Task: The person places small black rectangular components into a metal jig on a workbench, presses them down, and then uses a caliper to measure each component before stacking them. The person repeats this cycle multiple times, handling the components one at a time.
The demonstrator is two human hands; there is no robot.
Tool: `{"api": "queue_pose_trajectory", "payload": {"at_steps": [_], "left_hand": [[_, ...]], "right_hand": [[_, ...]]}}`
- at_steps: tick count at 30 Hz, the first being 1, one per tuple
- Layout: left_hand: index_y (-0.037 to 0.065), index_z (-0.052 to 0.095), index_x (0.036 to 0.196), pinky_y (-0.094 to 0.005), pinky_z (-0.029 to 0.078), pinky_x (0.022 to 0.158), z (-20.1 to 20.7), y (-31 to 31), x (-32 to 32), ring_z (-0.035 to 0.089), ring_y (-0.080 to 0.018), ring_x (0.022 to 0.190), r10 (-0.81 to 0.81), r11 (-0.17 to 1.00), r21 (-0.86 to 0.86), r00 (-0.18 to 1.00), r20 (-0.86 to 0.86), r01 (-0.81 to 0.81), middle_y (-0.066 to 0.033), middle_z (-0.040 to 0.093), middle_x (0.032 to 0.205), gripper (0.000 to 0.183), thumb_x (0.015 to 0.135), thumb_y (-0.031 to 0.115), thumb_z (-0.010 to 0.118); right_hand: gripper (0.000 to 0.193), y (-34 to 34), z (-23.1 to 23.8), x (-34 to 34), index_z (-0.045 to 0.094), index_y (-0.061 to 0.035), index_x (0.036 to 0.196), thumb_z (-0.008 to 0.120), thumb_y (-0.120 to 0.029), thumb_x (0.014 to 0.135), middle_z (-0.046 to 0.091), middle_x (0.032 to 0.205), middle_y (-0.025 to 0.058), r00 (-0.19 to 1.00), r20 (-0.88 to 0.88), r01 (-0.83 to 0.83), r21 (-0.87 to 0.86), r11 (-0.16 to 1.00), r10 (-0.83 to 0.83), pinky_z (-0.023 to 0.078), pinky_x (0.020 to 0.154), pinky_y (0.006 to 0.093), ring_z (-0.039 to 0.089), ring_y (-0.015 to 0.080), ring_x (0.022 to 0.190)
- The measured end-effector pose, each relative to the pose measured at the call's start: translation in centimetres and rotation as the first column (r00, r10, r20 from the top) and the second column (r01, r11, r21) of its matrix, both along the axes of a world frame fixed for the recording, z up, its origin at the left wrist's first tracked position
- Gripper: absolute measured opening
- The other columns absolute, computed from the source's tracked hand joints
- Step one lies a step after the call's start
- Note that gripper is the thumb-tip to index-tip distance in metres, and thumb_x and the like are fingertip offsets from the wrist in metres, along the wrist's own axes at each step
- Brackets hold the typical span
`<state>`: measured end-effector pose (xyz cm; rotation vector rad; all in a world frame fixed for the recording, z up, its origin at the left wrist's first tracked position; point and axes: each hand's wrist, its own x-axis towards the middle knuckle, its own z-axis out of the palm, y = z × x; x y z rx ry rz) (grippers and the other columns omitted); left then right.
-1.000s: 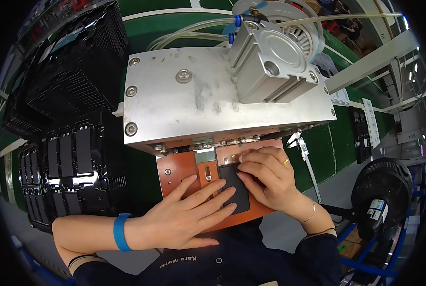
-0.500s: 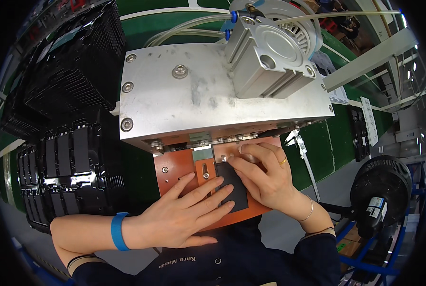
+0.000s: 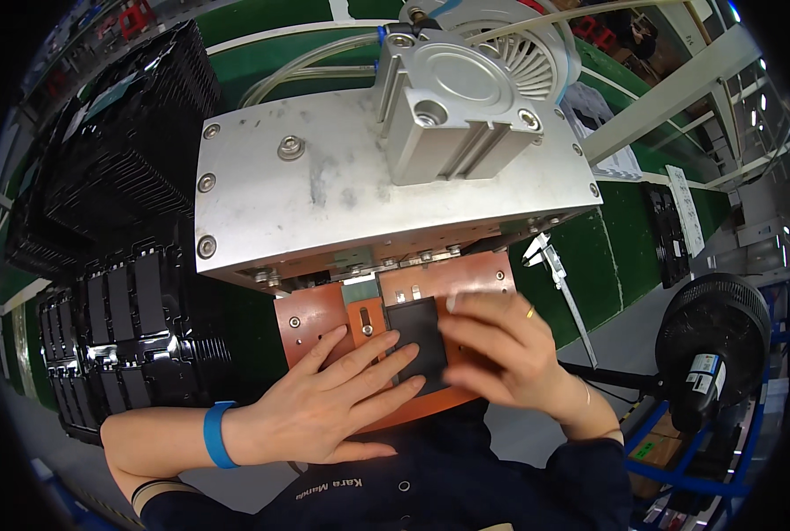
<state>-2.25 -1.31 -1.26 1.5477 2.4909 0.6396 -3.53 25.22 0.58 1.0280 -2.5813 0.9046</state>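
A flat dark grey pouch cell (image 3: 426, 329) with two small metal tabs (image 3: 415, 291) at its far end lies on the orange-brown plate (image 3: 492, 273) of a press. My left hand (image 3: 342, 394) is spread, its fingertips lying on the cell's left part and on the orange guide block (image 3: 366, 319) beside it. Just right of the cell is my right hand (image 3: 510, 350), blurred by motion, with its fingers apart and nothing visible in them. The tabs show uncovered, short of the press's underside.
Above the plate stands the silver press body (image 3: 342, 195) with an air cylinder (image 3: 461, 97) on top. Black trays (image 3: 130, 310) holding grey cells are at left, with stacked trays (image 3: 130, 150) behind. A caliper (image 3: 561, 288) lies right, and a black fan (image 3: 709, 345) stands farther right.
My right hand has drawn back from the tabs toward the cell's right side, and its fingers have spread. My left hand stays on the cell. The whole view has shifted slightly.
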Motion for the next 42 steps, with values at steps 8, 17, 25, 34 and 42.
{"api": "queue_pose_trajectory", "payload": {"at_steps": [8, 17, 25, 34, 42], "left_hand": [[0.011, 0.052, 0.138, -0.0585, 0.017, 0.114, -0.2, -0.5, -1.4, 0.033, -0.038, 0.139, 0.078, 0.996, 0.04, 0.996, 0.04, -0.079, -0.0151, 0.041, 0.148, 0.079, 0.082, 0.066, 0.06], [0.015, 0.055, 0.134, -0.0582, 0.018, 0.114, -0.2, -0.4, -2.1, 0.034, -0.0388, 0.138, 0.096, 0.995, 0.029, 0.995, -0.016, -0.095, -0.0125, 0.043, 0.148, 0.073, 0.083, 0.067, 0.059], [0.015, 0.057, 0.133, -0.057, 0.019, 0.114, -0.2, -0.3, -2.0, 0.037, -0.0363, 0.136, 0.097, 0.995, 0.007, 0.995, -0.017, -0.097, -0.0115, 0.044, 0.147, 0.069, 0.085, 0.065, 0.057], [0.018, 0.057, 0.133, -0.0524, 0.029, 0.106, -0.4, -0.4, -2.0, 0.038, -0.0332, 0.135, 0.095, 0.995, 0.001, 0.995, 0.009, -0.095, -0.0074, 0.044, 0.147, 0.067, 0.086, 0.066, 0.056], [0.018, 0.058, 0.132, -0.0522, 0.031, 0.103, -0.2, -0.4, -2.0, 0.04, -0.032, 0.133, 0.101, 0.995, 0.003, 0.995, 0.004, -0.101, -0.0064, 0.044, 0.147, 0.066, 0.085, 0.065, 0.058]], "right_hand": [[0.04, 0.1, -1.4, 0.3, 0.069, -0.0025, 0.107, 0.079, -0.024, 0.075, 0.062, 0.123, 0.0162, 0.988, 0.072, -0.144, 0.05, 0.988, 0.14, 0.052, 0.096, 0.0396, 0.061, 0.0321, 0.117], [0.035, -0.1, -1.4, -1.3, 0.072, -0.0028, 0.103, 0.08, -0.023, 0.075, 0.064, 0.121, 0.0153, 0.988, 0.047, -0.15, 0.078, 0.986, 0.147, 0.054, 0.095, 0.0374, 0.062, 0.0299, 0.116], [0.036, -0.2, -1.2, -1.5, 0.071, -0.0018, 0.102, 0.081, -0.021, 0.074, 0.065, 0.119, 0.0158, 0.986, 0.068, -0.161, 0.086, 0.983, 0.155, 0.054, 0.094, 0.0377, 0.063, 0.031, 0.114], [0.037, -0.2, -0.9, -1.5, 0.071, -0.0012, 0.103, 0.081, -0.021, 0.074, 0.065, 0.12, 0.016, 0.98, 0.095, -0.188, 0.125, 0.974, 0.177, 0.054, 0.095, 0.0394, 0.062, 0.0311, 0.115], [0.037, -0.1, -1.0, -1.4, 0.071, -0.0012, 0.103, 0.082, -0.022, 0.074, 0.065, 0.12, 0.0171, 0.98, 0.081, -0.19, 0.14, 0.972, 0.18, 0.055, 0.094, 0.0397, 0.063, 0.0311, 0.114]]}}
